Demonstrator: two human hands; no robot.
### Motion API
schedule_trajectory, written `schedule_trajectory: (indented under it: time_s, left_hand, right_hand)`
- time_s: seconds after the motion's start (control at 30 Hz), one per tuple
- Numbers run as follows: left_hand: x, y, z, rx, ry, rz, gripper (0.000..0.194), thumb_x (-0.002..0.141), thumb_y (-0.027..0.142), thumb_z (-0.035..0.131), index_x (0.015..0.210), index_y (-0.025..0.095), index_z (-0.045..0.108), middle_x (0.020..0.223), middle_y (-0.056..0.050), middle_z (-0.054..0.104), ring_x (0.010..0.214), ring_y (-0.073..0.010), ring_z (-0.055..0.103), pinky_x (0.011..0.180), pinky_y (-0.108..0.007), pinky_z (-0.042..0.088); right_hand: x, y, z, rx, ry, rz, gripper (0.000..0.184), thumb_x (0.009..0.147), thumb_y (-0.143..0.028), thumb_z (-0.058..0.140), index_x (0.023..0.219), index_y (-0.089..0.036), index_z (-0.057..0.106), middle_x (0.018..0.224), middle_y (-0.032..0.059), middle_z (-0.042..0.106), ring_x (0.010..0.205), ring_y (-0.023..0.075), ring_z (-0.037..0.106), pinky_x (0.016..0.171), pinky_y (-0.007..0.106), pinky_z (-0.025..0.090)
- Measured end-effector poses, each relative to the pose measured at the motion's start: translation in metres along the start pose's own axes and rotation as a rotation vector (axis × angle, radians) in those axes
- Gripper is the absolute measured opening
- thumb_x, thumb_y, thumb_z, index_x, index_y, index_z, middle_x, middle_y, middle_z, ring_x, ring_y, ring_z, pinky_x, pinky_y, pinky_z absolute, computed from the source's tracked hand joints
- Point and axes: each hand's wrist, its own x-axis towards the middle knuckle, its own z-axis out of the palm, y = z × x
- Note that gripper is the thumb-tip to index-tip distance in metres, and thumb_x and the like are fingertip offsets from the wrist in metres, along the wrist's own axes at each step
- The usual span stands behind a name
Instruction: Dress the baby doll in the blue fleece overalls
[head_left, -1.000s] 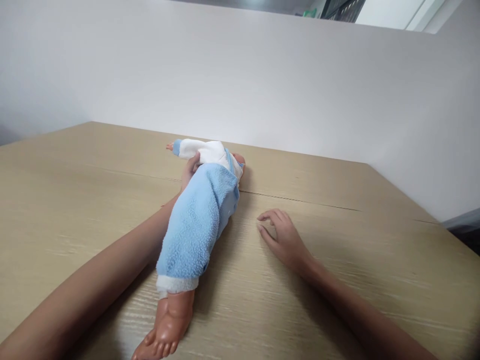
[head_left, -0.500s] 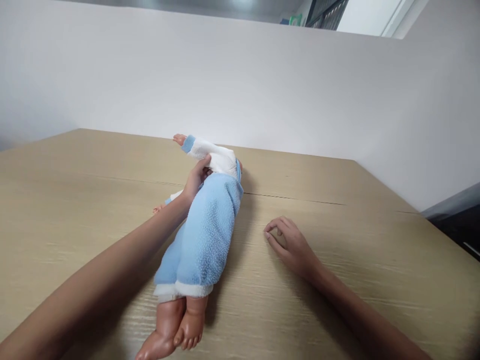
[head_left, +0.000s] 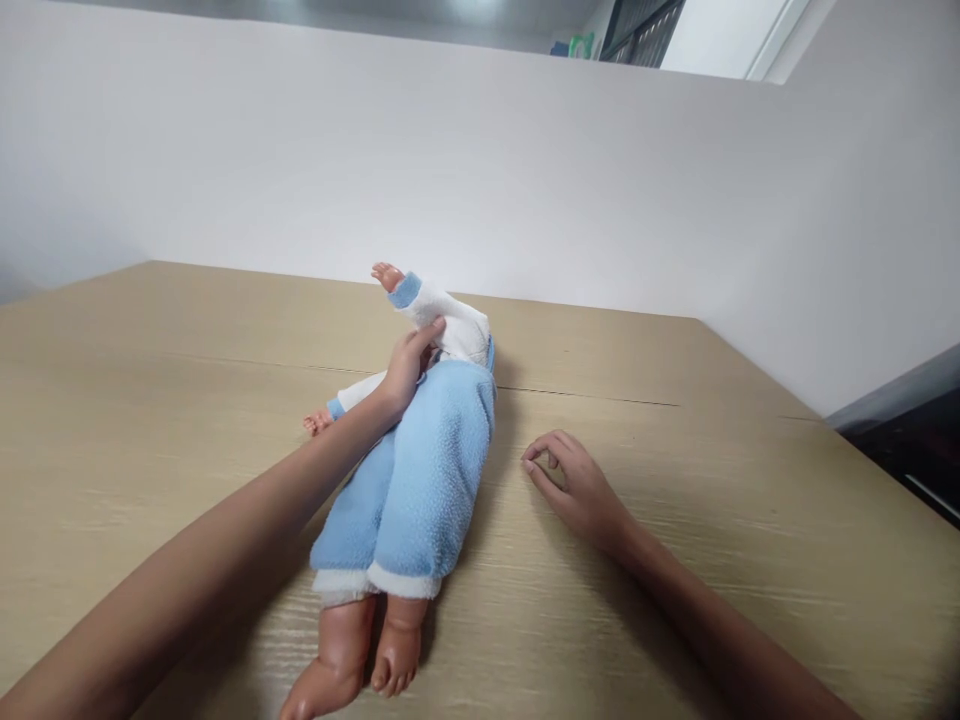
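A baby doll (head_left: pixel 439 460) in light blue fleece trousers and a white top with blue cuffs lies on the wooden table (head_left: pixel 675 600), its bare feet towards me. My left hand (head_left: pixel 411 360) grips it at the chest, thumb over the white top; the other fingers are mostly hidden. One doll arm (head_left: pixel 390 280) sticks up beyond that hand, while the other lies out to the left. The doll's head is out of sight behind its body. To the right, apart from the doll, my right hand (head_left: pixel 574 485) rests on the table, thumb and forefinger tips pinched together with nothing visible between them.
A pale wall (head_left: pixel 480 170) rises behind the table's far edge, with an opening along its top. At the right, beyond the table edge, is a dark object (head_left: pixel 915 450). A seam runs across the tabletop.
The doll has rolled slightly, its raised arm and torso shifting right with my left hand, and more of its lower arm shows. My right hand has stayed almost still.
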Motion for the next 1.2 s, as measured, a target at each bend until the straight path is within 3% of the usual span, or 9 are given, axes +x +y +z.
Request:
schedule_trajectory:
  time_s: [0.2,0.37,0.57,0.7,0.83,0.93,1.0,1.1,1.2]
  left_hand:
    - [-0.005,-0.001,0.019,0.130,-0.009,0.085,0.046,0.085,0.058,0.086,0.106,0.018,0.076,0.104,-0.005,0.081,0.110,-0.0305,0.072,0.098,-0.038,0.052]
    - [-0.004,-0.006,0.029,0.258,-0.044,0.130,0.054,0.088,0.054,0.082,0.124,0.016,0.072,0.125,-0.011,0.077,0.125,-0.0305,0.067,0.111,-0.040,0.048]
    - [-0.001,-0.009,0.039,0.424,-0.077,0.219,0.033,0.089,0.047,0.076,0.104,0.018,0.071,0.116,-0.010,0.075,0.118,-0.0300,0.067,0.105,-0.041,0.049]
    - [-0.002,-0.010,0.045,0.541,-0.063,0.257,0.032,0.090,0.047,0.074,0.105,0.019,0.070,0.109,-0.008,0.074,0.110,-0.0283,0.066,0.099,-0.040,0.050]
    - [-0.003,-0.015,0.050,0.591,-0.101,0.233,0.035,0.091,0.048,0.072,0.109,0.019,0.069,0.107,-0.007,0.074,0.103,-0.0253,0.067,0.096,-0.038,0.050]
    - [-0.002,-0.019,0.056,0.665,-0.117,0.244,0.035,0.091,0.047,0.073,0.109,0.019,0.066,0.106,-0.007,0.074,0.101,-0.0252,0.068,0.095,-0.039,0.051]
    - [-0.001,-0.022,0.061,0.777,-0.127,0.257,0.032,0.091,0.046,0.073,0.106,0.019,0.064,0.103,-0.007,0.074,0.097,-0.0253,0.068,0.091,-0.039,0.052]
    - [0.001,-0.025,0.071,0.991,-0.189,0.290,0.026,0.093,0.042,0.071,0.102,0.020,0.061,0.102,-0.008,0.074,0.093,-0.0258,0.068,0.085,-0.039,0.052]
    - [0.002,-0.029,0.081,1.226,-0.274,0.377,0.024,0.097,0.039,0.069,0.107,0.019,0.062,0.110,-0.012,0.075,0.103,-0.0293,0.070,0.090,-0.042,0.053]
  right_hand:
    - [0.000,0.003,0.003,-0.022,0.046,0.051,0.009,0.104,-0.027,0.063,0.097,-0.025,0.067,0.098,0.0069,0.069,0.088,0.0258,0.059,0.084,0.043,0.048]
    - [0.000,0.006,0.002,-0.032,0.043,0.010,0.007,0.102,-0.021,0.065,0.097,-0.025,0.067,0.097,0.0060,0.069,0.088,0.0256,0.060,0.084,0.041,0.048]
    - [0.001,0.009,0.001,0.035,-0.014,-0.055,0.009,0.106,-0.025,0.068,0.100,-0.026,0.075,0.105,0.0067,0.076,0.102,0.0280,0.069,0.093,0.043,0.051]
    - [0.002,0.010,0.000,0.079,-0.004,-0.066,0.012,0.106,-0.028,0.066,0.099,-0.026,0.075,0.104,0.0071,0.076,0.103,0.0281,0.070,0.094,0.043,0.052]
    - [0.003,0.012,-0.002,0.140,0.016,0.040,0.018,0.106,-0.036,0.064,0.099,-0.025,0.076,0.101,0.0071,0.073,0.092,0.0261,0.068,0.086,0.040,0.052]
    - [0.005,0.017,-0.003,0.326,0.088,0.186,0.026,0.104,-0.049,0.068,0.104,-0.024,0.077,0.105,0.0080,0.076,0.095,0.0257,0.070,0.087,0.039,0.053]
    - [0.006,0.022,-0.005,0.458,0.154,0.286,0.036,0.099,-0.058,0.073,0.105,-0.023,0.077,0.104,0.0075,0.077,0.094,0.0247,0.070,0.083,0.036,0.053]
    - [0.009,0.027,-0.009,0.555,0.249,0.382,0.049,0.089,-0.068,0.082,0.105,-0.022,0.078,0.090,0.0033,0.072,0.076,0.0196,0.060,0.072,0.033,0.049]
    - [0.011,0.029,-0.014,0.614,0.287,0.408,0.053,0.082,-0.070,0.087,0.101,-0.021,0.082,0.082,0.0007,0.068,0.071,0.0168,0.054,0.071,0.032,0.047]
